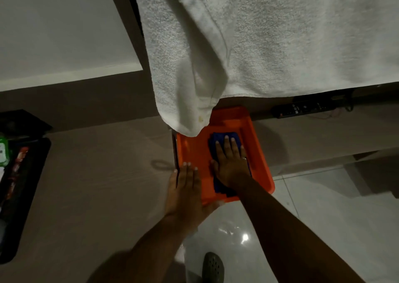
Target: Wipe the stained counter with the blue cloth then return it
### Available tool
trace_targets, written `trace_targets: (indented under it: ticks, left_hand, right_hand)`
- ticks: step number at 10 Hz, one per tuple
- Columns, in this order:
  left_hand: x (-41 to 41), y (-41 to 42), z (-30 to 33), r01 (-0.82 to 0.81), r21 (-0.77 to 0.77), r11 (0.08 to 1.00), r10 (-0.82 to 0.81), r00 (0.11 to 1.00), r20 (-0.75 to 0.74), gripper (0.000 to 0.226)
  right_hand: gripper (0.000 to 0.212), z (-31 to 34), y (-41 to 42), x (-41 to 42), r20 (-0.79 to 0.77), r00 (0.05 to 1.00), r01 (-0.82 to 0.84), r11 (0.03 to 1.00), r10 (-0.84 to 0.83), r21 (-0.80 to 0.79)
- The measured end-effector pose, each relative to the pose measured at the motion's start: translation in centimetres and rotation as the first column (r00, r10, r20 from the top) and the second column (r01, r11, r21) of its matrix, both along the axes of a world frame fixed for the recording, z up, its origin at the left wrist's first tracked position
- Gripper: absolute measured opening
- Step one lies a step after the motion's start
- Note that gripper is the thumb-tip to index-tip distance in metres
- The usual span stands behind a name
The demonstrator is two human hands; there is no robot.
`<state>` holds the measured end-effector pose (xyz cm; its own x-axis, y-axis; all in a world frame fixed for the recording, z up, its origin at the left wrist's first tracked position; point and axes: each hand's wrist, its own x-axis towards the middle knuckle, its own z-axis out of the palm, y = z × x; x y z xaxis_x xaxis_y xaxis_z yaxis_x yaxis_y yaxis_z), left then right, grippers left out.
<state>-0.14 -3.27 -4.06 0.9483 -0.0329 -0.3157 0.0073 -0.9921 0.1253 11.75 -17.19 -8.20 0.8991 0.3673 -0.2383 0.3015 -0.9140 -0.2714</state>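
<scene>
The blue cloth (218, 139) lies folded in an orange tray (262, 164) that stands at the right end of the pale wood counter (103, 174). My right hand (230, 161) presses flat on the cloth, fingers spread, covering most of it. At the tray's left front corner my left hand (185, 190) rests flat, palm down, half on the tray rim and half on the counter, holding nothing. A faint ring-shaped mark (159, 164) shows on the counter just left of the tray.
A large white towel (259, 45) hangs down over the tray's back edge. A black tray (32, 185) with packets sits at the counter's left. A black remote (302, 109) lies behind on the right. Glossy floor tiles (323, 207) and a dark shoe (212, 267) are below.
</scene>
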Motion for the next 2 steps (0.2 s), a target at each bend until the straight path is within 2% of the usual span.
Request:
trace_targets:
  ticks: [1, 2]
  left_hand:
    - [-0.1, 0.8, 1.0, 0.04, -0.105, 0.994, -0.031, 0.996, 0.081, 0.129]
    - [-1.9, 4.7, 3.0, 0.082, -0.146, 0.986, -0.05, 0.976, 0.21, 0.112]
  right_hand:
    - [0.075, 1.6, 0.2, -0.9, -0.032, 0.997, 0.071, 0.996, -0.069, 0.049]
    - [0.087, 4.6, 1.3, -3.8, 0.068, 0.99, 0.116, 0.988, -0.123, 0.1]
